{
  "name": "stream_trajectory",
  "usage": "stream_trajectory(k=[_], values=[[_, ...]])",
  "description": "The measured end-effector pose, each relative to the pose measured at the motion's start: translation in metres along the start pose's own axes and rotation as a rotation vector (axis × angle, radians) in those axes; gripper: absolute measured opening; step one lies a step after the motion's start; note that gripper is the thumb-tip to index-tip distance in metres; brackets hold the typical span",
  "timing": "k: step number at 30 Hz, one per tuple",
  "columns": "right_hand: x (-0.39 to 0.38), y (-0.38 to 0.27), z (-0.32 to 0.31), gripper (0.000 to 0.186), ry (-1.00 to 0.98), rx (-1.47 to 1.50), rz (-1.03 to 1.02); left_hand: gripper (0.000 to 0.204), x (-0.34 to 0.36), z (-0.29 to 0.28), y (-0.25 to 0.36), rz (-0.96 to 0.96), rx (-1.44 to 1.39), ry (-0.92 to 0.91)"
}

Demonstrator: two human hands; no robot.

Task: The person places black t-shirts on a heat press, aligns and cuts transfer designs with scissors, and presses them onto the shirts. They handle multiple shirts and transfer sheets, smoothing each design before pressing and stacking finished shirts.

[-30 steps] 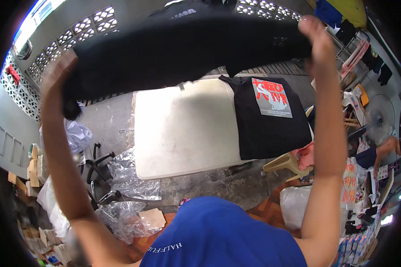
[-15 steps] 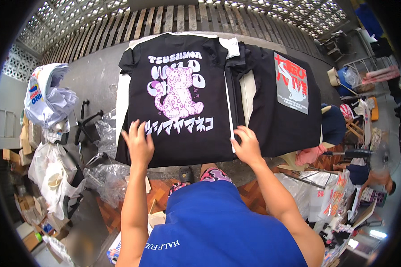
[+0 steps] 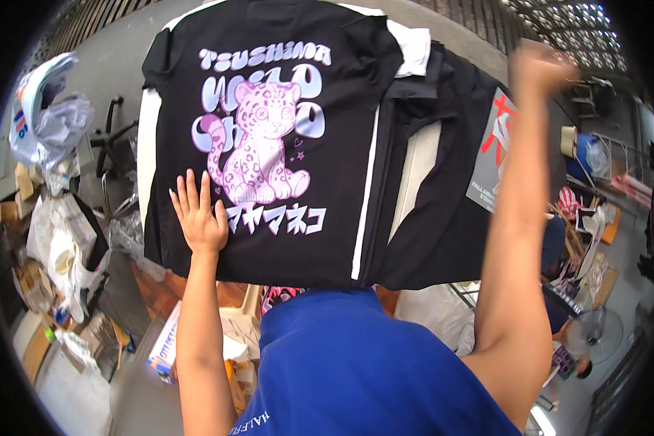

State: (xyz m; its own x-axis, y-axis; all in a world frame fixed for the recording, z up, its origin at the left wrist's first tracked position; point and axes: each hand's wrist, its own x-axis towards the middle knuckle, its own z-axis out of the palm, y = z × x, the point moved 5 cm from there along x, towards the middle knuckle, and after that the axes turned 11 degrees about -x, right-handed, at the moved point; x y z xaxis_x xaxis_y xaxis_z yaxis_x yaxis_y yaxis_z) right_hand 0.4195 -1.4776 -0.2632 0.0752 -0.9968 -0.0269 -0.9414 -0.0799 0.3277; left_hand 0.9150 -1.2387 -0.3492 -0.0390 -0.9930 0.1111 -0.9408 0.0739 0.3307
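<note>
Black leopard-cub T-shirt [image 3: 276, 156]: spread face-up, upper left to centre of frame. Left hand [image 3: 200, 221]: palm flat on it, fingers parted, gripping nothing; I'd press evenly to avoid creases. Right hand [image 3: 545, 69]: upper right, curled, blurred, contents I cannot tell. Second black T-shirt [image 3: 447, 229]: right of centre.

Open to pass low over the left shirt [image 3: 265, 156], lying flat across its middle and right; blocked at lower left by the left hand [image 3: 202, 225], spread on it. Over the right shirt [image 3: 443, 232], crossed by the raised right arm [image 3: 519, 218]. Hemmed in along the near side by the blue top [image 3: 349, 356]; left of the table [image 3: 149, 131], obstructed by a chair base [image 3: 111, 134] and a white bundle [image 3: 47, 120].
</note>
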Motion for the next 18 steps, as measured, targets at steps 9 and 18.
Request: stream_trajectory(k=[9,18], values=[[-0.056,-0.238,-0.114,0.053,0.513,1.062,-0.423,0.066,0.005,0.003,-0.002,0.022,0.018,-0.056],[0.096,-0.081,-0.008,0.062,0.100,0.041,-0.099,0.066,0.005,-0.003,0.003,-0.029,0.017,-0.046]])
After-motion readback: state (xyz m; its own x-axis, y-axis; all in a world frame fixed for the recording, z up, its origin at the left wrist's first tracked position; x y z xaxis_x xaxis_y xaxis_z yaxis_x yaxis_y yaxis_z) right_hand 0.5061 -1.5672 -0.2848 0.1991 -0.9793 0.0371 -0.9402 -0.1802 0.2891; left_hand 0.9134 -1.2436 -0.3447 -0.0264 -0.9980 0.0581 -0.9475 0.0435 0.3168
